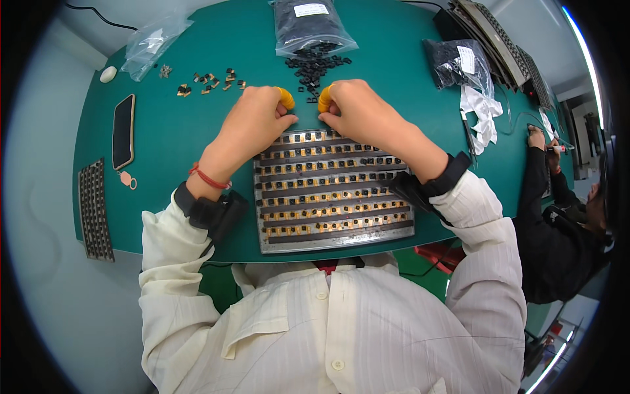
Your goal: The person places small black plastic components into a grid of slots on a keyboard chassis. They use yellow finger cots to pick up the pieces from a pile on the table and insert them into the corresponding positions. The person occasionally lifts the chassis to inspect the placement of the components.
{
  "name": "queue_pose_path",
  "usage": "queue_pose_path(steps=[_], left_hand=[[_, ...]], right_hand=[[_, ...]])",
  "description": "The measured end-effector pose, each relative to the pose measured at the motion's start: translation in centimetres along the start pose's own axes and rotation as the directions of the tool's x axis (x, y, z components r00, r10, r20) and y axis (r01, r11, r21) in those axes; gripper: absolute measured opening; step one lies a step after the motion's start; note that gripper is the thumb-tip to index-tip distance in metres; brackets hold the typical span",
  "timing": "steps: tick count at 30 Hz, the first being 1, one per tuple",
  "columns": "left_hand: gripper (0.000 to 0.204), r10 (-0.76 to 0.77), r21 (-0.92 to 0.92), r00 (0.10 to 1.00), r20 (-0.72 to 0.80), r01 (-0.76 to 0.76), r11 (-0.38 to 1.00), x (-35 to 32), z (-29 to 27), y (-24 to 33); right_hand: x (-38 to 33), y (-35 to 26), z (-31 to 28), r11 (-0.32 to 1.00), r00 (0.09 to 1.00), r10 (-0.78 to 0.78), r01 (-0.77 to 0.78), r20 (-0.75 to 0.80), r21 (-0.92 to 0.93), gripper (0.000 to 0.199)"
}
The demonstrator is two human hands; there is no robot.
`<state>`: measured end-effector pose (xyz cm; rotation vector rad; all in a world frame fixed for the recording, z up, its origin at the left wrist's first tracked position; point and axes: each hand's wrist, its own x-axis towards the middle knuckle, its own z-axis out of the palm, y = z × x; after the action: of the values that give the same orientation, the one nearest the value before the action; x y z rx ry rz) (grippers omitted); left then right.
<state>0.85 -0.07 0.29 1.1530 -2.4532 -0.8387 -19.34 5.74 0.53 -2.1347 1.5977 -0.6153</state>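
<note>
A metal tray (pixel 335 245) lies in front of me, with rows of small black blocks on gold-coloured strips. Over its far left corner is my left hand (pixel 257 117), fingers curled into a pinch, a yellow finger cover on one of them. My right hand (pixel 365 113) mirrors it at the far edge, also pinched and wearing a yellow cover. Whatever the fingertips hold is too small or hidden to make out. Just beyond and between both hands spreads a pile of small black parts (pixel 308 71), spilling from a clear plastic bag (pixel 308 26).
Several black-and-gold pieces (pixel 209 81) lie left of the pile. A phone (pixel 123 131) and another filled tray (pixel 96 210) sit at the left. At the right are a second bag (pixel 459 64), crumpled white paper (pixel 484 118) and stacked trays (pixel 492 39). A co-worker (pixel 558 243) works there.
</note>
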Motion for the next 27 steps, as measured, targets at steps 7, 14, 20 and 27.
queue_pose_path(steps=[7,14,20,27], left_hand=[[0.02,0.048,0.243,0.996,-0.079,-0.028,0.97,0.2,1.2,-0.3],[0.02,0.059,0.165,0.997,-0.047,-0.051,0.985,0.1,0.9,0.5],[0.018,0.212,0.043,0.976,0.053,-0.215,0.976,-4.8,0.5,3.3],[0.013,0.296,0.084,0.937,0.186,-0.316,0.945,-8.9,2.1,4.3]], right_hand=[[-7.5,-3.9,-3.5,1.0,0.997,0.008,-0.008,0.074,-0.005,0.014],[-12.7,-4.2,-1.0,0.99,0.987,0.143,-0.143,0.078,-0.001,0.015],[-13.2,-4.2,0.7,0.978,0.979,0.206,-0.206,0.004,-0.027,0.016],[-14.0,-6.6,1.6,0.955,0.989,0.14,-0.124,0.042,-0.271,0.03]])
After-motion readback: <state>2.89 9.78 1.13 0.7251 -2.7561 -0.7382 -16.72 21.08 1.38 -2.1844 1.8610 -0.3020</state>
